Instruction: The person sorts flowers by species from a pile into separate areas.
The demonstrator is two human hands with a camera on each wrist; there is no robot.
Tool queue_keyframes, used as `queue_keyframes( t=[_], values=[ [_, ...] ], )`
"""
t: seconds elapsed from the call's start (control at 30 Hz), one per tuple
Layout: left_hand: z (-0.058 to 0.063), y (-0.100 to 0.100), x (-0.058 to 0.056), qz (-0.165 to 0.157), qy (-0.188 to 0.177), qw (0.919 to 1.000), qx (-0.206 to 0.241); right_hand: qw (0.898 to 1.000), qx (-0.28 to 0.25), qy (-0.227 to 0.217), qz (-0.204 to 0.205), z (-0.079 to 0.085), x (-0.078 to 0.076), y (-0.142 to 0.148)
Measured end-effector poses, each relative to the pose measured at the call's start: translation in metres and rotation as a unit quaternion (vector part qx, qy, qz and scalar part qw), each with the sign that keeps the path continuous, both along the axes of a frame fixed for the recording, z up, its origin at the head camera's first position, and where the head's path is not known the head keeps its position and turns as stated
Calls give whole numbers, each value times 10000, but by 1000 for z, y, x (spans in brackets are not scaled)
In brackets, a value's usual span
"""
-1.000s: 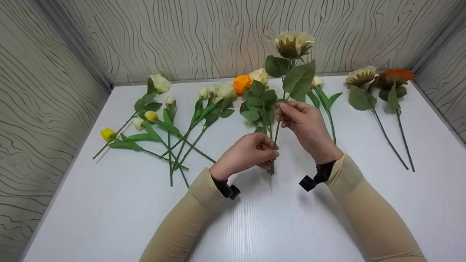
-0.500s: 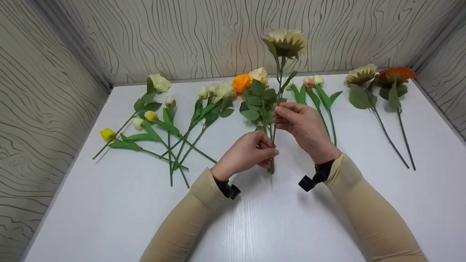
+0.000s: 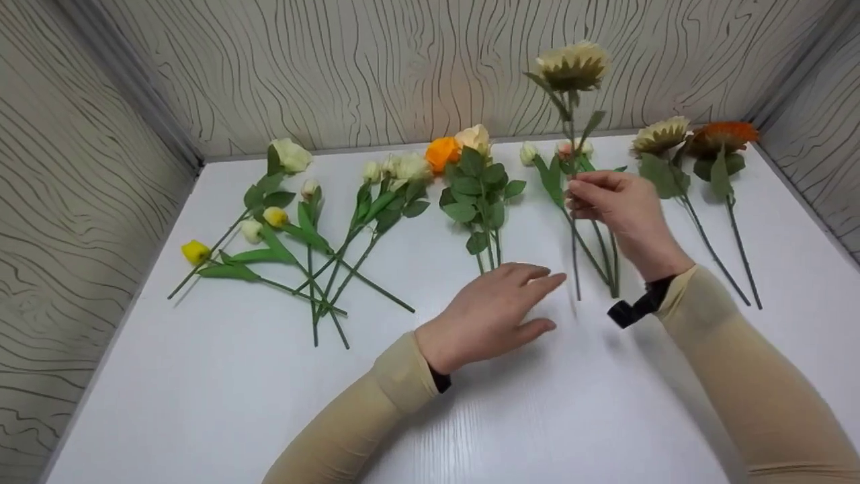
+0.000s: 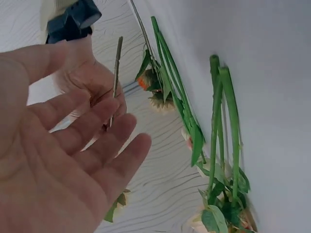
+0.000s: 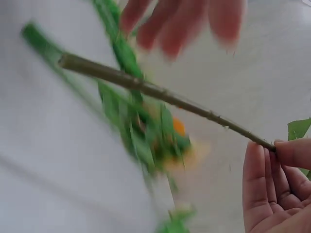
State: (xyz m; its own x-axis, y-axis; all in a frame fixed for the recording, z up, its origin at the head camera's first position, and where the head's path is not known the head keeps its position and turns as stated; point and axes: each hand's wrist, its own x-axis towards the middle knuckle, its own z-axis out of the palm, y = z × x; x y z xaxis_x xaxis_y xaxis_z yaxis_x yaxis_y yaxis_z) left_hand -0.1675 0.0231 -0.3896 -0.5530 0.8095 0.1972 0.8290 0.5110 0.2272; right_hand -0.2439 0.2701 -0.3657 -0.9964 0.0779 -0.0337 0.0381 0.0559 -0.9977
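My right hand [image 3: 621,218] pinches the stem of a cream sunflower [image 3: 573,66] between thumb and fingers. The flower stands upright, its head high against the back wall. In the right wrist view, the cut end of the brown-green stem [image 5: 146,88] sticks out well past the fingertips. My left hand [image 3: 494,312] has its fingers spread and holds nothing, as its palm in the left wrist view shows too. Just beyond it lie roses, one orange rose [image 3: 442,154] and one peach rose [image 3: 474,139], their lower stems partly hidden behind the left hand.
Cream tulips [image 3: 529,154] lie behind the held stem. At the right are another cream sunflower [image 3: 662,134] and a rust-orange sunflower [image 3: 725,138]. Several white and yellow tulips [image 3: 195,252] and white roses [image 3: 291,156] lie crossed on the white table [image 3: 201,396] at left. Patterned walls [image 3: 376,67] enclose it.
The left hand has let go of the stems and spread its fingers. The right hand has moved right with the cream sunflower, away from the roses, which now lie on the table.
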Motion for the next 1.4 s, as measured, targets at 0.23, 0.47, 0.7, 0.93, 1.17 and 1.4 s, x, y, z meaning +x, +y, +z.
queue_keyframes(
  t=[0.23, 0.47, 0.7, 0.93, 1.17, 1.4],
  values=[
    [-4, 28, 19, -363, 878, 9905, -998, 9707, 2252, -556, -634, 32, -6, 109],
    [-11, 42, 25, -482, 970, 9850, -1345, 8954, 4275, -654, -1058, 12, -3, 169],
    [-15, 40, 24, -499, 879, 9865, -1286, 8777, 4660, -719, -856, -17, 1, 186],
    [-13, 37, 22, -527, 863, 9870, -1253, 8750, 4759, -572, -684, -25, 3, 187],
    [-12, 36, 18, -462, 902, 9869, -1254, 8672, 4777, -852, -1117, -21, 4, 183],
    [-11, 28, 11, -265, 737, 9905, -1132, 8647, 4799, -333, -1445, -13, 7, 171]
  ],
)
